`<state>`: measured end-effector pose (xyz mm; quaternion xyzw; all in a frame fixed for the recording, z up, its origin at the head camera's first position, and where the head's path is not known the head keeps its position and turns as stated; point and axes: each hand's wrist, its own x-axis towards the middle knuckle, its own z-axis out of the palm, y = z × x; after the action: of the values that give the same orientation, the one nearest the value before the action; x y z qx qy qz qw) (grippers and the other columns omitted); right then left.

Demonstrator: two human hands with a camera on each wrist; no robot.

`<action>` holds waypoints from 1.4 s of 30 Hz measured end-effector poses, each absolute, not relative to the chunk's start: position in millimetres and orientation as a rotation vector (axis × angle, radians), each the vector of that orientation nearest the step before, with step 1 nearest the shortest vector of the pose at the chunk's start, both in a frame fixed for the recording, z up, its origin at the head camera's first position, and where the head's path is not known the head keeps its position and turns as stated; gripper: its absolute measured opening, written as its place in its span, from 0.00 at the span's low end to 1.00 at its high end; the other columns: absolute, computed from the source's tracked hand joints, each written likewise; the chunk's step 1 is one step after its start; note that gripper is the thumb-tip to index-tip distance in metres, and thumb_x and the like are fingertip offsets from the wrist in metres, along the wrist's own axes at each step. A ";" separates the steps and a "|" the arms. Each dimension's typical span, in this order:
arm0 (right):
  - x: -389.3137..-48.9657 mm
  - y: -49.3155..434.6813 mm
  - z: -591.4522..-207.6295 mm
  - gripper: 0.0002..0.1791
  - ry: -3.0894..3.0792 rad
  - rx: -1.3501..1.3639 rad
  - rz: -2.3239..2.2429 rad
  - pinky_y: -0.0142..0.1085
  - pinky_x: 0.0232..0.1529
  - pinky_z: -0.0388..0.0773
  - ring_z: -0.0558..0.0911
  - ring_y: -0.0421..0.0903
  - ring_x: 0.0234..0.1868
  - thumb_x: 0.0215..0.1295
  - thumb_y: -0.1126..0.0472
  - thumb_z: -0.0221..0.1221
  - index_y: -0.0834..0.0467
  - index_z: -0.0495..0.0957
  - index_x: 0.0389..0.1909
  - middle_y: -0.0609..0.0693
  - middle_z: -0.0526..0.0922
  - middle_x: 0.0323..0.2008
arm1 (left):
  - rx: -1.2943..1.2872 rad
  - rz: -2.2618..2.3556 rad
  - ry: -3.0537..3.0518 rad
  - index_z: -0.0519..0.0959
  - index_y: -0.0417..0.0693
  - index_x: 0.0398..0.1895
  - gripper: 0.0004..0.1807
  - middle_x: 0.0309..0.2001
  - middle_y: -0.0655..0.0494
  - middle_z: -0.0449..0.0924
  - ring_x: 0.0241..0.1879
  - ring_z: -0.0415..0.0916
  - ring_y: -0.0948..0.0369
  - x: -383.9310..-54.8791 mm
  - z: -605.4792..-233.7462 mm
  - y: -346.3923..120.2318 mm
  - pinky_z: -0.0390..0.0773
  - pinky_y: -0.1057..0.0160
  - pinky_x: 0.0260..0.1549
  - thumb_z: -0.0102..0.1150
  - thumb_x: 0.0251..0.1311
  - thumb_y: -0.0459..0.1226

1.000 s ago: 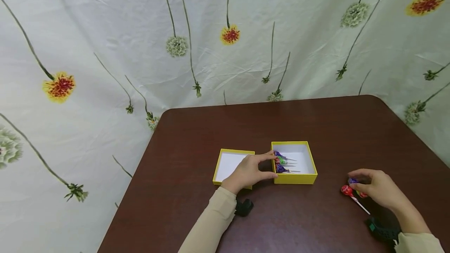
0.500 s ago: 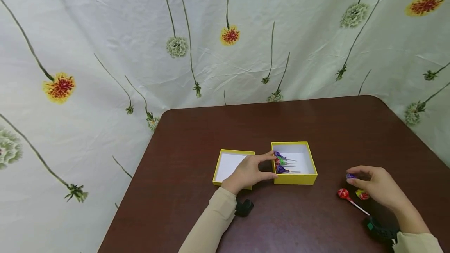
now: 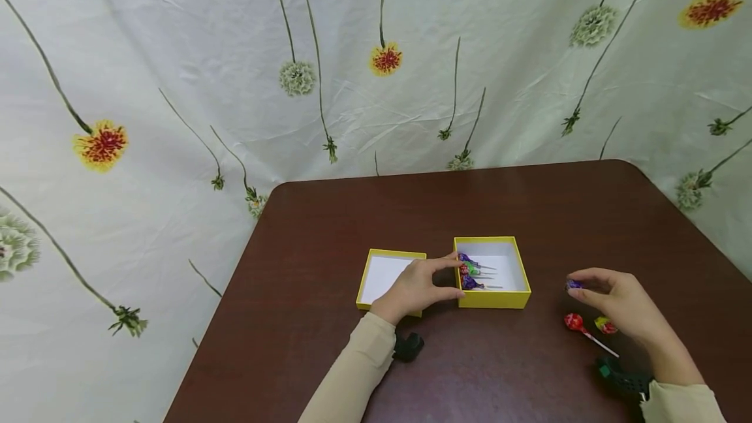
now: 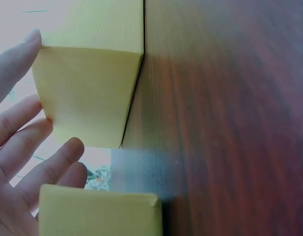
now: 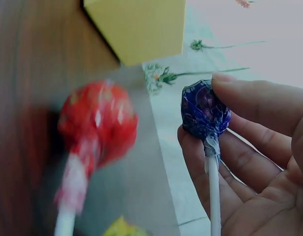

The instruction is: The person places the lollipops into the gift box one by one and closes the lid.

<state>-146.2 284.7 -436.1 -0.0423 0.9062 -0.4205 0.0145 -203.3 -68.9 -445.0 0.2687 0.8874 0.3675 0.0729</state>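
My right hand (image 3: 619,302) pinches a lollipop in a purple-blue wrapper (image 5: 204,110) by its head, between thumb and fingers. Its white stick points down along the palm in the right wrist view. My left hand (image 3: 414,286) touches the left side of a yellow box (image 3: 493,299), thumb and fingertips spread along its rim. Inside the box, several wrapped lollipops (image 3: 470,281) lie side by side against the left wall, sticks pointing right. A red lollipop (image 3: 574,322) lies on the table near my right hand, beside a yellow-and-red one (image 3: 606,326) whose stick is hidden.
The shallow yellow lid (image 3: 378,273) with a white inside lies left of the box, partly behind my left hand. Everything stands on a dark brown table (image 3: 329,227). A floral curtain (image 3: 235,51) hangs behind its far edge.
My right hand has lifted the purple lollipop from beside the other two and carried it left and away from me, toward the box. My left hand has stayed at the box.
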 end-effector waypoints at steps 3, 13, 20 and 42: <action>-149.4 279.3 -432.9 0.20 2.807 -0.151 -1.350 0.35 0.24 0.77 0.80 0.33 0.33 0.68 0.56 0.65 0.66 0.81 0.53 0.49 0.87 0.41 | 0.807 1.107 2.664 0.76 0.61 0.67 0.32 0.72 0.64 0.67 0.72 0.66 0.60 -203.4 -445.0 -68.8 0.69 0.55 0.69 0.71 0.57 0.51; -152.6 261.1 -426.6 0.23 2.731 -0.145 -1.521 0.28 0.40 0.81 0.80 0.26 0.40 0.68 0.55 0.64 0.68 0.79 0.56 0.35 0.87 0.39 | 0.824 1.104 2.668 0.76 0.61 0.67 0.32 0.72 0.63 0.67 0.71 0.68 0.60 -204.5 -446.1 -69.3 0.72 0.56 0.67 0.71 0.57 0.51; -156.6 251.8 -429.4 0.21 2.725 -0.201 -1.587 0.27 0.41 0.81 0.82 0.27 0.41 0.67 0.58 0.65 0.69 0.80 0.54 0.39 0.89 0.39 | 0.819 1.098 2.666 0.76 0.60 0.67 0.33 0.72 0.64 0.67 0.69 0.70 0.61 -203.9 -446.3 -69.3 0.73 0.59 0.66 0.70 0.57 0.52; -172.5 211.2 -415.4 0.24 2.712 -0.077 -1.512 0.35 0.47 0.78 0.76 0.57 0.58 0.68 0.49 0.64 0.62 0.82 0.57 0.63 0.83 0.56 | 0.820 1.080 2.685 0.77 0.60 0.66 0.33 0.72 0.65 0.68 0.69 0.70 0.62 -205.4 -446.8 -68.8 0.67 0.55 0.71 0.71 0.57 0.52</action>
<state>-172.5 211.2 -415.4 -0.0246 0.8730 -0.4867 0.0179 -205.4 -68.8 -446.8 0.2720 0.8906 0.3582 0.0671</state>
